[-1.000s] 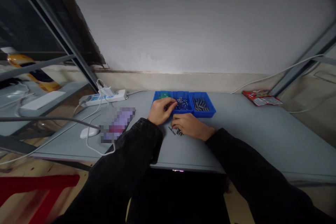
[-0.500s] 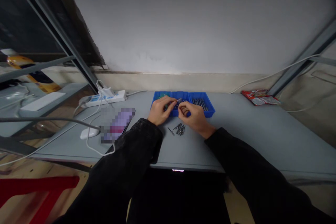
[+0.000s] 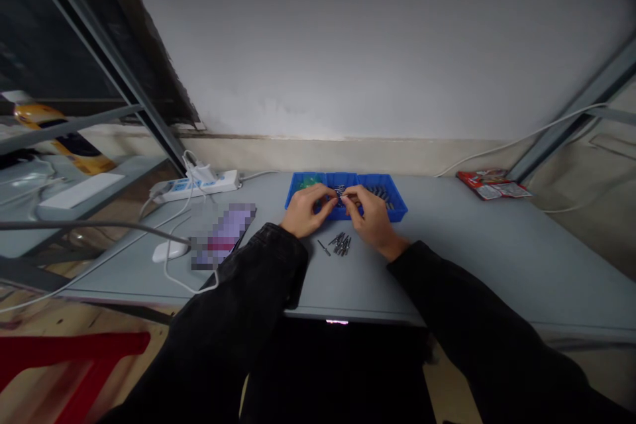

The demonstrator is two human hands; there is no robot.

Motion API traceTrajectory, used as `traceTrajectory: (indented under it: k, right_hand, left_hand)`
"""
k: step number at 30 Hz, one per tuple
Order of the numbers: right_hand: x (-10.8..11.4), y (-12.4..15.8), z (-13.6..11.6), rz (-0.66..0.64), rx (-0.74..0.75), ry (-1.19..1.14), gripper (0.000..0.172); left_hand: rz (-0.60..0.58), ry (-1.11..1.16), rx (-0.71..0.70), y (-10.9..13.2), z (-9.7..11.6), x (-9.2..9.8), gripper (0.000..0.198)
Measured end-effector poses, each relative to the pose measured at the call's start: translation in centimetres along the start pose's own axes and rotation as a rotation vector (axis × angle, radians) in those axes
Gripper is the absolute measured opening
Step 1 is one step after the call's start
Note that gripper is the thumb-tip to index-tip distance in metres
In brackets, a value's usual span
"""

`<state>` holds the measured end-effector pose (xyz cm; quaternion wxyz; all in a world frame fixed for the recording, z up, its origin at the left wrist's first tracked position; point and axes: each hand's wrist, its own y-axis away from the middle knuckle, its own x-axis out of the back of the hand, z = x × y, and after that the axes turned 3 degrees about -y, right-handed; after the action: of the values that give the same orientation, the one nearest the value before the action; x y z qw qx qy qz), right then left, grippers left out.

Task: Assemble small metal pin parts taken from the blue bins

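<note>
My left hand (image 3: pixel 305 209) and my right hand (image 3: pixel 370 215) meet in front of the blue bins (image 3: pixel 396 215), their fingertips pinched close together. Whatever small piece sits between the fingertips is too small to make out. The left bin holds green pieces (image 3: pixel 309 181). Thin metal parts (image 3: pixel 340 189) lie in the middle bin, and darker metal parts (image 3: pixel 381 193) fill the right one. Below my hands, a small pile of slim metal pieces (image 3: pixel 342 244) rests on the table, with a single metal piece (image 3: pixel 323 248) just left of it.
A phone (image 3: pixel 228 232), a white mouse-like case (image 3: pixel 169 251) and cables are on the left of the grey table (image 3: pixel 462 265). Behind them lies a white power strip (image 3: pixel 218 184). A red packet (image 3: pixel 491 185) is at the back right. Metal frame posts rise at both sides.
My right hand's fingers have uncurled slightly and shifted up toward the left fingertips. My left hand stays nearly in place. The pile on the table looks the same.
</note>
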<state>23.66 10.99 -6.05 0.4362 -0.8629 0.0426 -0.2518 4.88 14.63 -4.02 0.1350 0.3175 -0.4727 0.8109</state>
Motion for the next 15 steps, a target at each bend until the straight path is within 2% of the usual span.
traceTrajectory:
  k: [15]
  right_hand:
    - [-0.20,0.00,0.23,-0.022,0.012,0.061,0.022]
  left_hand:
    - [-0.001,-0.002,-0.012,0.27,-0.04,-0.26,0.018]
